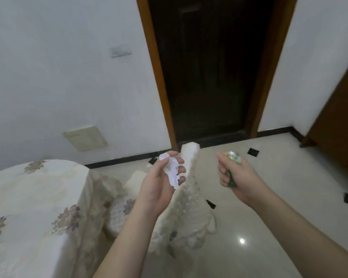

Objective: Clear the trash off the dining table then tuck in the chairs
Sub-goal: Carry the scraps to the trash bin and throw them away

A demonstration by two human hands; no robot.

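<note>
White walls and a dark doorway [207, 73] ahead: left hand [159, 183] clutches crumpled paper [172, 171], right hand [233, 177] a green wrapper [234, 157], beside the tabletop [34, 197]; a bin, unseen, likely comes next.

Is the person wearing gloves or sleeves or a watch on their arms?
No. The left hand and the right hand are bare, with no gloves. Both forearms are bare as far as the picture shows, with no sleeves. No watch, ring or bracelet shows on either one.

Dim, soft, blurred; glare spot on floor [242, 240]; edges bowed.
</note>
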